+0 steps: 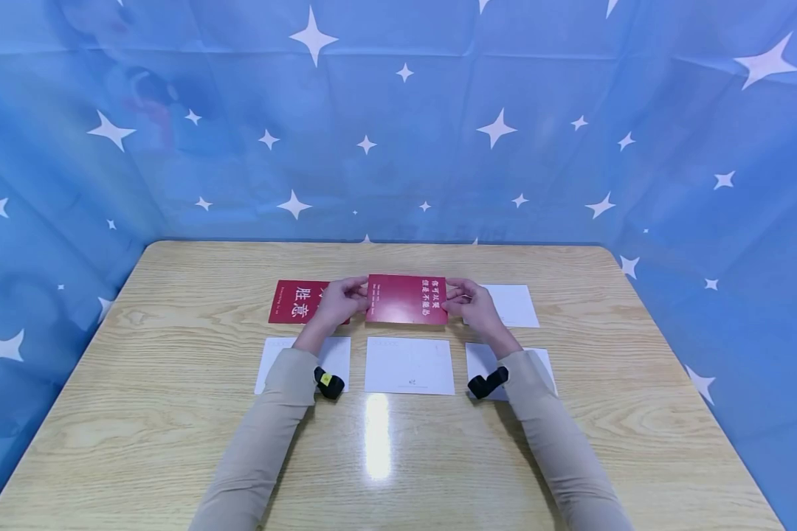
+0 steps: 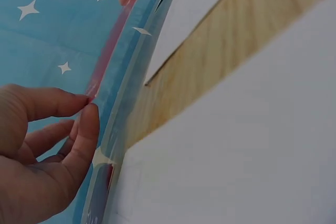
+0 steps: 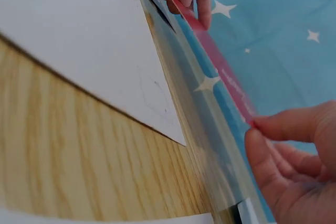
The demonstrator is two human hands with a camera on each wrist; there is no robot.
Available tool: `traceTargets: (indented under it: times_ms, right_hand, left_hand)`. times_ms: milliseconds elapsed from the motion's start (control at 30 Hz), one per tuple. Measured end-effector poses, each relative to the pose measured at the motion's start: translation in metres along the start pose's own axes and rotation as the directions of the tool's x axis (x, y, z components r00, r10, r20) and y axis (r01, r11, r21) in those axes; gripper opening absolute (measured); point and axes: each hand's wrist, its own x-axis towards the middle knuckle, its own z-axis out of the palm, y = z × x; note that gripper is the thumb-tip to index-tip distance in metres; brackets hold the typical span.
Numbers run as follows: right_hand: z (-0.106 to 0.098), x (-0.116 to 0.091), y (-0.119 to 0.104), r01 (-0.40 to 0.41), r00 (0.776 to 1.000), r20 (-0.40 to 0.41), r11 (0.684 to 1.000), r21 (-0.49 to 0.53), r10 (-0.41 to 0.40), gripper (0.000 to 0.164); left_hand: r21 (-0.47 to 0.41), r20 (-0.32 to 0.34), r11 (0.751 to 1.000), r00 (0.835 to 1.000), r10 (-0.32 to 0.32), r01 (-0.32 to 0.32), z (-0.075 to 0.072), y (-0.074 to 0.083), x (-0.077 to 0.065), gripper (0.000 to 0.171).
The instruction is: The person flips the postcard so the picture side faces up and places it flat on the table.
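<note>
Both hands hold one red card (image 1: 401,299) with white Chinese characters, raised over the back row of cards. My left hand (image 1: 340,301) pinches its left edge between thumb and fingertips; my right hand (image 1: 473,302) pinches the right edge the same way. In the left wrist view the red card (image 2: 107,51) appears almost edge-on, its near end between the left thumb and finger. The right wrist view shows the card (image 3: 218,59) stretching from the right fingertips to the left hand. Under the left hand lies another red card (image 1: 292,302), partly covered by it.
A white card (image 1: 513,305) lies behind the right hand. Three white cards form the front row: a left one (image 1: 335,361) under the left forearm, a middle one (image 1: 409,366) and a right one (image 1: 481,360) under the right forearm. A blue starry curtain (image 1: 398,184) hangs behind the wooden table (image 1: 139,413).
</note>
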Motion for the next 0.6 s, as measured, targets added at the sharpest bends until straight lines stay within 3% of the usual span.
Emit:
traceTargets:
  times_ms: [300,600]
  right_hand:
    - [0.0,0.006,0.0,-0.075,0.997,-0.017,0.995,-0.073,0.074,0.051]
    - [0.007,0.011,-0.002,-0.131,0.991,-0.041,0.972,-0.194,0.125,0.053]
  left_hand:
    - [0.14,-0.029,0.988,0.998,-0.056,0.059,0.009,0.009,0.005,0.058]
    - [0.303,-0.05,0.952,0.998,-0.031,0.045,0.017,0.016,0.007,0.057]
